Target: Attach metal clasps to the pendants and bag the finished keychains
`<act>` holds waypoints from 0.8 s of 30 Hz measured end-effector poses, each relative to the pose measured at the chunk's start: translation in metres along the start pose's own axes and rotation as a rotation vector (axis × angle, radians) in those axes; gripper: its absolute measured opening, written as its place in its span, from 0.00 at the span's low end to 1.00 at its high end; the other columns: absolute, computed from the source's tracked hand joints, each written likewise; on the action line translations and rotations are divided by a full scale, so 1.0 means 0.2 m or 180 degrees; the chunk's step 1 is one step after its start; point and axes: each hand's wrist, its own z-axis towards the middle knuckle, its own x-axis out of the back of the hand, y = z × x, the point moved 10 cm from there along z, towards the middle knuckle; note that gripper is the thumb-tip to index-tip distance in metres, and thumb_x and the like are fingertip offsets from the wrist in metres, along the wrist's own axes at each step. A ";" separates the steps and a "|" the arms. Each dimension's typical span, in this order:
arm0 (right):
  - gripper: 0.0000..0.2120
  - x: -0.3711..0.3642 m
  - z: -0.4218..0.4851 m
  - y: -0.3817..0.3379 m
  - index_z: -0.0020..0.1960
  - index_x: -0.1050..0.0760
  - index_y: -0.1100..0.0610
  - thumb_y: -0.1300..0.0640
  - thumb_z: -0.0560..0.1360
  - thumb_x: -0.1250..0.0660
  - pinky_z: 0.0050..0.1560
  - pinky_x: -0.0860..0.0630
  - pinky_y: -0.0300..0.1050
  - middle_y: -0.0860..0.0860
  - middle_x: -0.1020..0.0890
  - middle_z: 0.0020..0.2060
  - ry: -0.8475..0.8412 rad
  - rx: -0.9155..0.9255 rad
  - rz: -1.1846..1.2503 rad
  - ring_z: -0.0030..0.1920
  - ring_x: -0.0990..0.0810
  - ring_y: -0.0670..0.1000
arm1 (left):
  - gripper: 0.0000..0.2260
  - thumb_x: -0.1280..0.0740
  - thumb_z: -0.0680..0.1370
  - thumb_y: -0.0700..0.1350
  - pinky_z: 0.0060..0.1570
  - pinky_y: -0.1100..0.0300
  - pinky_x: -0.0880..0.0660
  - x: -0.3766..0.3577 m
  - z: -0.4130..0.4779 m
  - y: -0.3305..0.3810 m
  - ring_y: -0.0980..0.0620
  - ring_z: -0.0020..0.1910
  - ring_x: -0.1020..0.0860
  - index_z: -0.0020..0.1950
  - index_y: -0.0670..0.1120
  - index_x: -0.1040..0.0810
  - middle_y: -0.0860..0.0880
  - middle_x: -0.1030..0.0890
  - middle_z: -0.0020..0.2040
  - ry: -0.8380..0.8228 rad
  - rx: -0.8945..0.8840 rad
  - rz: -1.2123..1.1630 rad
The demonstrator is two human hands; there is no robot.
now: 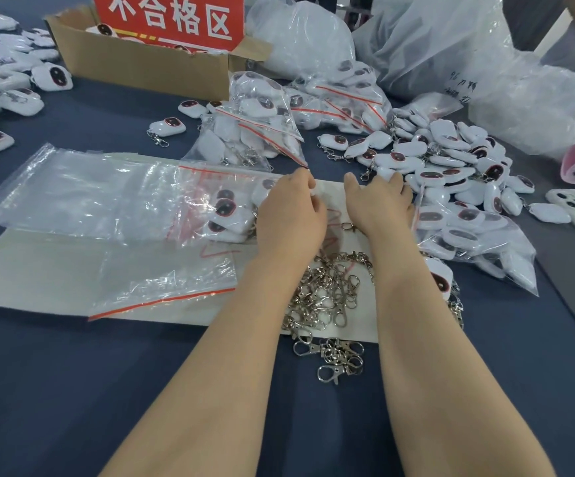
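Both arms reach out over the white mat (pixel 31 280) on the dark blue surface (pixel 72 390). Right grip (pixel 377 201) is open, fingers spread and straight, holding nothing, w/ its tips at the near-left edge of the loose pendant pile (pixel 451 156). That pile runs off to the right & far from it, so the right grip is clearly the nearer one for the next pick. The pendants lie every which way, so there's no common long axis; pick whichever is flat at the pile's edge. Left grip (pixel 291 215) shows its back to the camera, fingers curled under. There's something small & white at its tips, but can't tell if it's pinched or just mat showing. It sits just right of the part-filled zip bag (pixel 224 208), whose red seal line is toward the left, amid the empty zip bags (pixel 72 194). The metal clasps (pixel 327 290) are heaped near, between the forearms, i.e. back toward the person from both grips. One stray clasp (pixel 348 226) lies by the right wrist. Prob. step: grab a pendant w/ the right, then pull back for a clasp. Far left is the cardboard box (pixel 134 62) w/ a red sign.
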 end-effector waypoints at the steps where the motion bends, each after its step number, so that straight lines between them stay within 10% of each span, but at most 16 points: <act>1: 0.30 0.03 0.00 0.00 0.74 0.39 0.63 0.42 0.81 0.48 0.75 0.52 0.54 0.59 0.45 0.76 0.0175 0.0029 0.0161 0.76 0.49 0.59 | 0.10 0.39 0.77 0.41 0.49 0.53 0.27 0.00 0.00 0.00 0.47 0.49 0.24 0.58 0.44 0.25 0.46 0.21 0.51 0.0002 0.0002 0.0005; 12: 0.13 0.20 -0.06 -0.01 0.62 0.33 0.54 0.55 0.79 0.38 0.51 0.26 0.39 0.53 0.25 0.59 0.1064 0.0043 0.2909 0.49 0.23 0.45 | 0.09 0.39 0.77 0.41 0.48 0.52 0.27 0.00 0.00 0.00 0.47 0.48 0.24 0.56 0.44 0.25 0.46 0.21 0.50 -0.0021 0.0033 0.0024; 20: 0.08 -0.09 -0.08 -0.17 0.38 0.30 0.60 0.68 0.75 0.37 0.38 0.31 0.43 0.56 0.30 0.36 -0.0732 -0.0386 0.4632 0.39 0.30 0.54 | 0.10 0.39 0.77 0.41 0.48 0.53 0.28 0.01 0.00 0.00 0.47 0.50 0.24 0.57 0.44 0.26 0.47 0.21 0.51 -0.0034 0.0050 0.0027; 24: 0.06 -0.11 -0.12 -0.25 0.47 0.27 0.62 0.69 0.79 0.41 0.44 0.22 0.45 0.57 0.23 0.41 -0.1242 -0.0202 0.5256 0.43 0.20 0.55 | 0.08 0.39 0.77 0.41 0.44 0.55 0.30 0.01 -0.01 0.01 0.48 0.47 0.24 0.54 0.46 0.24 0.48 0.21 0.47 0.0005 0.0035 -0.0017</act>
